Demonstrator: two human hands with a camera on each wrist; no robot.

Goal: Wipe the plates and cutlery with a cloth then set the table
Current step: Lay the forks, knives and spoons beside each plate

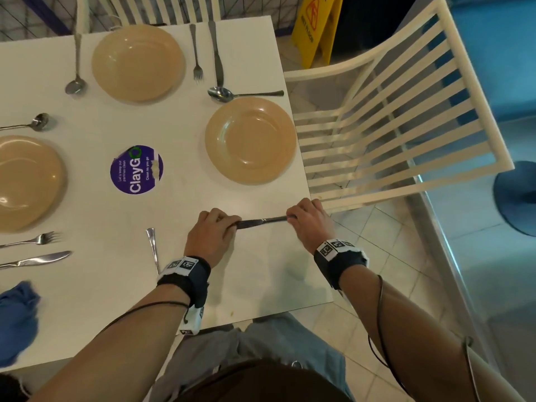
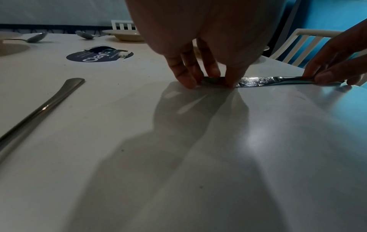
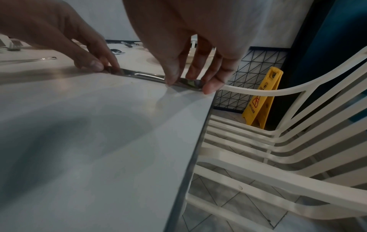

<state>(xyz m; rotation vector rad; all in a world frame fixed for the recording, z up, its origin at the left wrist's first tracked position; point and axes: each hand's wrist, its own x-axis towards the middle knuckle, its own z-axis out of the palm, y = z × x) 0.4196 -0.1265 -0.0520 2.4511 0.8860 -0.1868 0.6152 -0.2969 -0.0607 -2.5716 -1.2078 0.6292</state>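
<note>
Your left hand (image 1: 210, 230) and right hand (image 1: 307, 220) pinch opposite ends of the knife (image 1: 262, 221), apparently squaring it on the bench (image 1: 179, 204) below the nearest plate (image 1: 251, 140).

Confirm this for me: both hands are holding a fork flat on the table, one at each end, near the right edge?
Not a fork. It is a knife; the left wrist view shows its blade. The left hand and right hand do pinch it at either end, flat on the table near the right edge.
</note>
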